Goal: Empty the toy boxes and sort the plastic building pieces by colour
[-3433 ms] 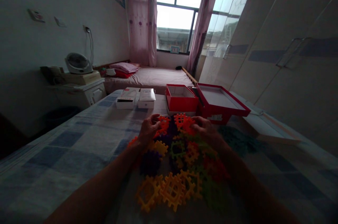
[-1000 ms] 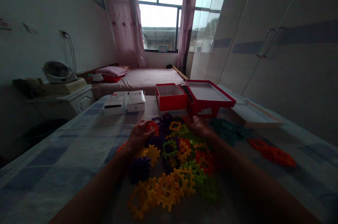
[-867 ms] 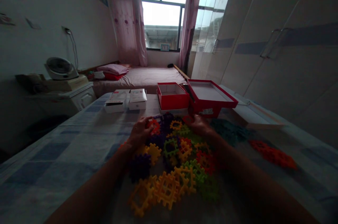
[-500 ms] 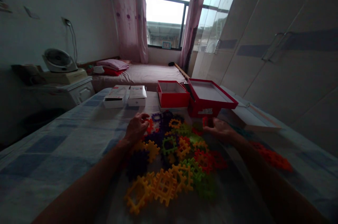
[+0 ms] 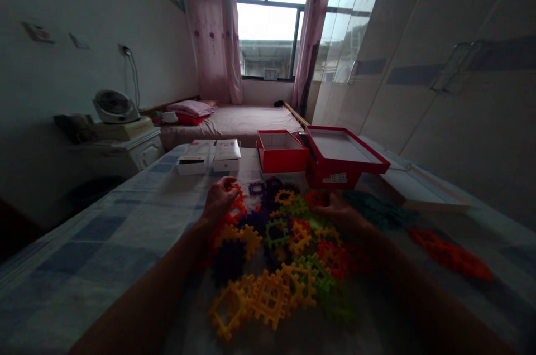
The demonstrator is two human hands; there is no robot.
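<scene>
A heap of coloured interlocking plastic tiles (image 5: 285, 243) lies on a blue checked cloth. My left hand (image 5: 218, 200) rests at the heap's far left edge, fingers curled round a red tile (image 5: 237, 198). My right hand (image 5: 339, 211) lies on the heap's far right side beside another red tile (image 5: 315, 197); its fingers are dark and hard to read. A joined strip of orange-red tiles (image 5: 450, 253) lies apart to the right. Dark green tiles (image 5: 377, 209) sit beyond my right hand.
A red box (image 5: 281, 153) and its red lid (image 5: 344, 157) stand behind the heap. Two white boxes (image 5: 209, 157) lie to their left. A flat white board (image 5: 422, 187) lies at the right. Beyond are a bed, a cabinet with a fan, and wardrobes.
The orange-red piece held up between both hands earlier now lies at the right. My right hand came back from the right onto the heap. My left hand stays on the red tile.
</scene>
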